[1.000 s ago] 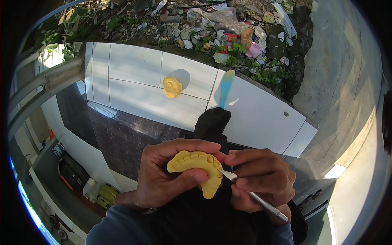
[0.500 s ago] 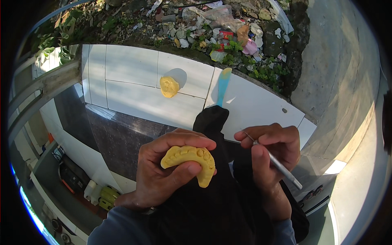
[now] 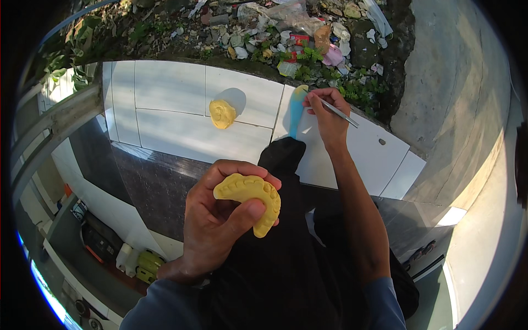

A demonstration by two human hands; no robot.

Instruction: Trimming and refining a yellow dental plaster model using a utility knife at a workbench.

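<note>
My left hand (image 3: 223, 223) is closed around a yellow dental cast (image 3: 263, 190), a curved arch with tooth shapes along its outer side. The thumb presses on the inner side of the arch. Farther out, my right hand (image 3: 331, 118) pinches a slim metal dental carving tool (image 3: 342, 114). Its tip is at the yellow-smeared far end of a blue spatula (image 3: 297, 113), which lies on the white tiles; whether they touch I cannot tell. To the left, a lumpy yellow piece (image 3: 222, 114) rests on the tiled ledge (image 3: 170, 88) and casts a shadow.
Beyond the ledge lies soil with litter and small green plants (image 3: 360, 91). A concrete wall (image 3: 456, 82) rises at the right. Dark cloth (image 3: 286, 157) covers my lap and reaches the ledge. At lower left, a green object (image 3: 148, 264) and a dark case (image 3: 102, 239) sit on a shelf.
My right hand has reached forward with the carving tool, from beside the cast to the far end of the spatula. The left hand and the cast have shifted slightly up and left in view.
</note>
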